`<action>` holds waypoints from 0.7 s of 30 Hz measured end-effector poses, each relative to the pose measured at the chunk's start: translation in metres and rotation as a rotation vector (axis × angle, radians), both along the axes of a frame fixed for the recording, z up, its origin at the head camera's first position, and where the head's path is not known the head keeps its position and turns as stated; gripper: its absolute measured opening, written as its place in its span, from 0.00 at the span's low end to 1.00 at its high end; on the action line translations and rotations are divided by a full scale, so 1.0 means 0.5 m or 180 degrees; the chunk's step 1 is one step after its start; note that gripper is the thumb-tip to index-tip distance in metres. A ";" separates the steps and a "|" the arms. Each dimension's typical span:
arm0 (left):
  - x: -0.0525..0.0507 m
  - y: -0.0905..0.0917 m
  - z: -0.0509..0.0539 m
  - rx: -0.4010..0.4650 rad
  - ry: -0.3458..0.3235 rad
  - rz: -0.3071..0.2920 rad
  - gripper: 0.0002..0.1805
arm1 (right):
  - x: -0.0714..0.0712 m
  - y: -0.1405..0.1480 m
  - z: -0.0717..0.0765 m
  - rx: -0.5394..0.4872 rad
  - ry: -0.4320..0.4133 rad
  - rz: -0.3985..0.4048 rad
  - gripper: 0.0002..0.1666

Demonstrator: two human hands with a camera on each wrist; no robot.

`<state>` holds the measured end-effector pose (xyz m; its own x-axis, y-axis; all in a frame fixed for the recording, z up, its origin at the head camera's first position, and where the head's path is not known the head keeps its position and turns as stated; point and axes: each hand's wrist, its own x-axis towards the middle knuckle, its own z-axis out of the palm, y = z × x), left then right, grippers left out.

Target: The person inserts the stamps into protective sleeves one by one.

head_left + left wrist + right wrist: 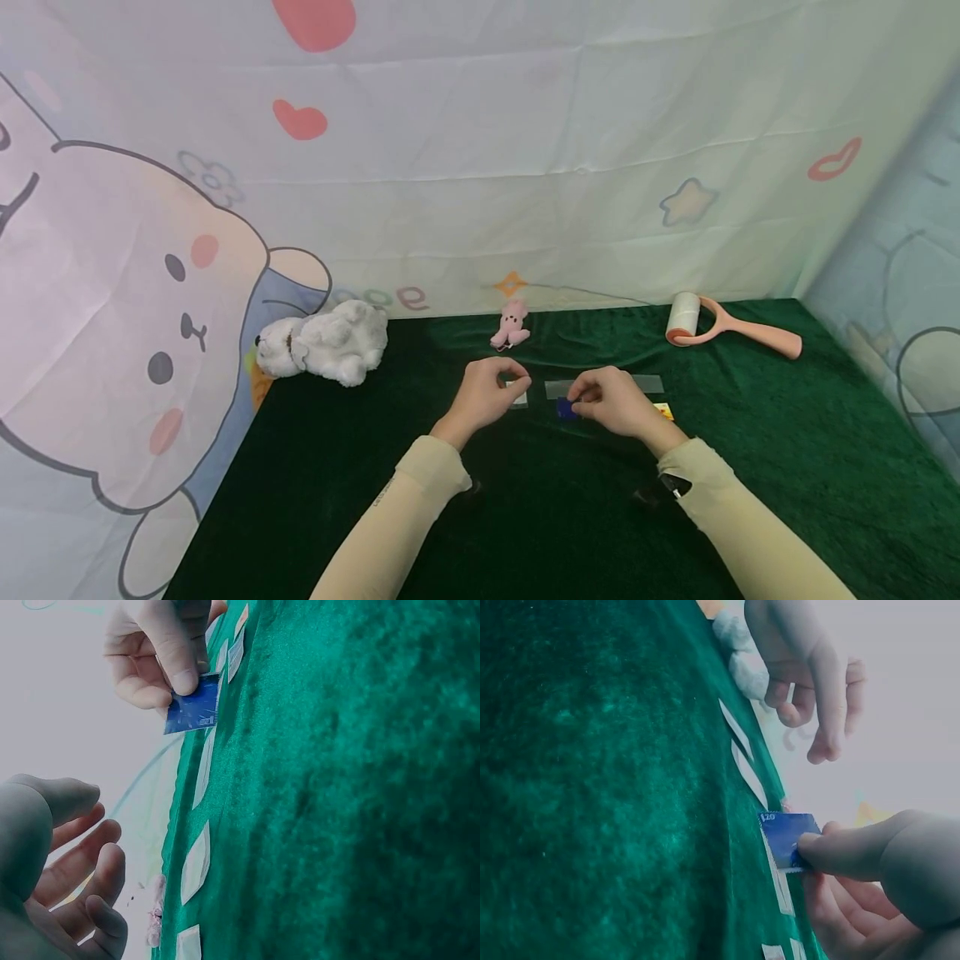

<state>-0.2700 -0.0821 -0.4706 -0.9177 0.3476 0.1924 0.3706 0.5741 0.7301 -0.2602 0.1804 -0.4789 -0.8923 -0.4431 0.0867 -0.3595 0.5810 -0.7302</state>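
My right hand (611, 400) pinches a small blue postage stamp (786, 838) between thumb and fingers, a little above the green cloth. It has a toothed edge and a printed number, and its blue face (193, 709) also shows in the left wrist view. To its left, my left hand (483, 392) hovers with fingers loosely bent and nothing between them. A small white piece (519, 398) lies partly hidden by that hand. Behind the right hand lies a pale, see-through strip (648, 384). A yellow stamp-sized piece (663, 411) is partly covered by the right wrist.
Along the back of the green cloth (300, 500) lie a white plush dog (337, 342) at left, a small pink plush toy (512, 323) in the middle, and a lint roller (750, 331) with a peach handle at right. A printed curtain (480, 167) hangs behind.
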 end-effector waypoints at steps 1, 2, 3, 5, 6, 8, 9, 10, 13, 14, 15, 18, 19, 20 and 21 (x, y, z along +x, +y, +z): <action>0.000 0.001 -0.001 0.0006 0.0005 -0.0006 0.07 | 0.000 0.003 0.000 -0.0022 0.0005 0.0031 0.05; 0.000 0.001 -0.001 0.0005 0.0008 -0.0008 0.07 | 0.000 0.005 0.000 -0.0040 0.0003 0.0056 0.04; 0.000 0.002 -0.002 0.0001 0.0005 -0.0011 0.07 | 0.000 0.008 0.000 -0.0046 0.0009 0.0076 0.04; 0.000 0.003 -0.003 0.0001 0.0004 -0.0025 0.07 | 0.001 0.011 0.001 -0.0061 0.0012 0.0104 0.04; 0.000 0.004 -0.003 0.0009 0.0000 -0.0037 0.07 | 0.001 0.013 0.001 -0.0059 0.0014 0.0109 0.04; 0.001 0.006 -0.003 0.0007 -0.0020 -0.0049 0.07 | 0.003 0.015 0.000 -0.0050 0.0001 0.0097 0.04; 0.001 0.007 -0.003 0.0009 -0.0037 -0.0053 0.07 | 0.003 0.016 0.000 -0.0046 0.0002 0.0089 0.05; 0.001 0.008 -0.003 0.0019 -0.0049 -0.0061 0.07 | 0.003 0.017 -0.001 -0.0043 -0.0001 0.0085 0.05; 0.002 0.011 -0.001 0.0034 -0.0085 -0.0087 0.07 | 0.004 0.022 -0.001 -0.0040 -0.0005 0.0059 0.05; 0.002 0.012 -0.001 0.0041 -0.0090 -0.0099 0.07 | 0.004 0.024 -0.002 -0.0047 -0.0007 0.0039 0.05; 0.003 0.013 0.000 0.0041 -0.0093 -0.0109 0.07 | 0.004 0.027 -0.001 -0.0069 -0.0004 0.0045 0.06; 0.002 0.017 0.001 0.0053 -0.0087 -0.0138 0.07 | 0.006 0.033 0.002 -0.0157 -0.0031 0.0032 0.06; 0.001 0.018 0.000 0.0057 -0.0082 -0.0147 0.07 | 0.007 0.035 0.003 -0.0181 -0.0044 0.0027 0.06; 0.000 0.020 -0.001 0.0066 -0.0081 -0.0160 0.07 | 0.007 0.037 0.004 -0.0200 -0.0056 0.0027 0.06; -0.001 0.022 -0.003 0.0068 -0.0076 -0.0171 0.07 | 0.008 0.039 0.006 -0.0216 -0.0071 0.0024 0.06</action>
<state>-0.2705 -0.0712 -0.4722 -0.9021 0.3927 0.1787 0.3830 0.5380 0.7509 -0.2564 0.1998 -0.4761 -0.8910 -0.4436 0.0969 -0.3469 0.5273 -0.7756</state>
